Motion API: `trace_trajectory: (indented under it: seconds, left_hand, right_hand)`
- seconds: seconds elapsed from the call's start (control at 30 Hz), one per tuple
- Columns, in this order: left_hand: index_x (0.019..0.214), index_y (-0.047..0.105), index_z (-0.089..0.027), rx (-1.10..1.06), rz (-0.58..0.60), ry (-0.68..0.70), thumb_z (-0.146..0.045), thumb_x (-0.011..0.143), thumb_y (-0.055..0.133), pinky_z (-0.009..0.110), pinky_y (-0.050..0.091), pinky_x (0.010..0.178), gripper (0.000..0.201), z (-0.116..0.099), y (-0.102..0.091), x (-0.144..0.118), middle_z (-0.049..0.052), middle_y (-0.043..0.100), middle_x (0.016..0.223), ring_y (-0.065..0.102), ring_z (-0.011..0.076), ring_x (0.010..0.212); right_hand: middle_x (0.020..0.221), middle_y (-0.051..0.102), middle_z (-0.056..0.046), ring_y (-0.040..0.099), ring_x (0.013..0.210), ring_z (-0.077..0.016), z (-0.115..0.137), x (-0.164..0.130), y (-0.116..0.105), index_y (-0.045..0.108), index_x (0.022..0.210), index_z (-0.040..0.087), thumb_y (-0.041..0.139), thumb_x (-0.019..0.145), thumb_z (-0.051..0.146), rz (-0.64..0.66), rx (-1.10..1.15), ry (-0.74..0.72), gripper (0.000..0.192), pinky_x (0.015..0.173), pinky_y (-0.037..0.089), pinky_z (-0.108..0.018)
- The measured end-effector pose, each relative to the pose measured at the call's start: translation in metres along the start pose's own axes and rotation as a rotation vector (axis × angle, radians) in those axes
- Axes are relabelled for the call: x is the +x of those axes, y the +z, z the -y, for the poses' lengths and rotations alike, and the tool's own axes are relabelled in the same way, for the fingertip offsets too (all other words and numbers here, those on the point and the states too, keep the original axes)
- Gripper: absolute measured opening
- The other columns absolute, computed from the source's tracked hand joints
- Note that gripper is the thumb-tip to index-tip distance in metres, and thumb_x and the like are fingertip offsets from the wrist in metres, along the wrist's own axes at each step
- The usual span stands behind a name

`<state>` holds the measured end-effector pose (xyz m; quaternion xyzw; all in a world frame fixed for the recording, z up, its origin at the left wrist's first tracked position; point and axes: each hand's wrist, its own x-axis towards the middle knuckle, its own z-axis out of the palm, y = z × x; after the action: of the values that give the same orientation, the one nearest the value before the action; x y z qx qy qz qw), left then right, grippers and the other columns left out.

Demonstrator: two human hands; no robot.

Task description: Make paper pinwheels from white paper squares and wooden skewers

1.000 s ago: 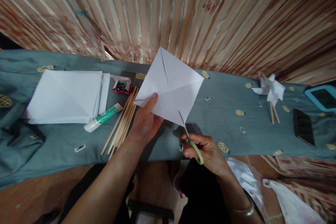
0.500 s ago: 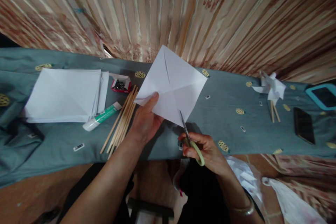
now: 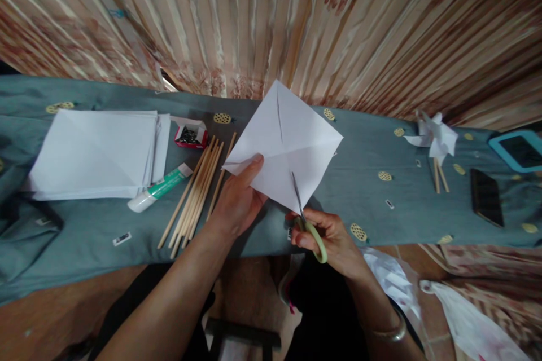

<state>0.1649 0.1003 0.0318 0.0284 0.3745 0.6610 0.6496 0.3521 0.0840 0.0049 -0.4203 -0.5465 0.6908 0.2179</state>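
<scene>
A white square sheet of paper (image 3: 292, 135) is pinched at its left side by my left hand (image 3: 240, 198), thumb on top and fingers beneath. The sheet is creased and has a slit running in from its top corner. My right hand (image 3: 328, 237) grips green-handled scissors (image 3: 317, 242) by their loops. Their blades lie at the sheet's bottom corner, the tip pointing toward its middle. Left of my left hand lie several thin wooden sticks (image 3: 197, 197).
A stack of white paper (image 3: 97, 152), a glue stick (image 3: 161, 187) and a small red box of dark metal pieces (image 3: 190, 135) lie left on the cloth-covered table (image 3: 381, 220). To the right are a paper pinwheel (image 3: 440, 138), a dark phone (image 3: 486, 197) and a blue-framed device (image 3: 519, 150).
The paper and my left hand have shifted slightly right and down in view. The scissor blades reach further toward the sheet's middle. One more stick shows apart from the bundle.
</scene>
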Motion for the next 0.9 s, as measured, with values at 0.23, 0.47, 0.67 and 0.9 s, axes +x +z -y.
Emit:
trace_trajectory:
  seconds: [0.23, 0.47, 0.67, 0.9]
  left_hand:
    - [0.093, 0.068, -0.014, 0.006, 0.011, -0.01, -0.018, 0.084, 0.064, 0.024, 0.054, 0.072, 0.011, 0.0036, -0.0002, -0.0008, 0.003, 0.072, 0.086, 0.066, 0.0146, 0.076]
    - [0.089, 0.069, -0.015, 0.023, 0.026, -0.004, -0.017, 0.084, 0.064, 0.025, 0.055, 0.074, 0.008, 0.004, 0.0006, -0.0009, 0.004, 0.073, 0.086, 0.068, 0.0164, 0.08]
    - [0.093, 0.07, -0.016, 0.017, 0.011, -0.008, -0.017, 0.082, 0.067, 0.031, 0.056, 0.085, 0.011, 0.0053, 0.0002, -0.0013, 0.006, 0.075, 0.092, 0.069, 0.0229, 0.099]
    - [0.093, 0.07, -0.015, 0.029, 0.021, -0.015, -0.017, 0.081, 0.067, 0.033, 0.056, 0.087, 0.012, 0.0056, -0.0005, -0.0014, 0.007, 0.075, 0.092, 0.068, 0.0245, 0.102]
  right_hand:
    - [0.062, 0.054, 0.003, 0.042, 0.057, -0.0097, 0.0039, 0.0007, 0.0013, 0.069, 0.088, 0.019, 0.076, 0.072, 0.059, -0.007, -0.025, -0.023, 0.044, 0.053, 0.034, -0.024]
    - [0.061, 0.051, 0.003, 0.039, 0.057, -0.0105, 0.0085, 0.0018, 0.0037, 0.067, 0.079, 0.019, 0.074, 0.072, 0.06, -0.026, -0.059, -0.048, 0.042, 0.051, 0.033, -0.024]
    - [0.066, 0.056, 0.002, 0.044, 0.06, -0.0113, 0.0106, 0.0016, 0.0023, 0.067, 0.083, 0.019, 0.076, 0.071, 0.059, -0.007, -0.046, -0.046, 0.042, 0.055, 0.037, -0.025]
    - [0.067, 0.057, 0.002, 0.045, 0.06, -0.0114, 0.0087, 0.0003, 0.0011, 0.066, 0.094, 0.019, 0.076, 0.071, 0.059, -0.009, -0.04, -0.042, 0.047, 0.055, 0.037, -0.025]
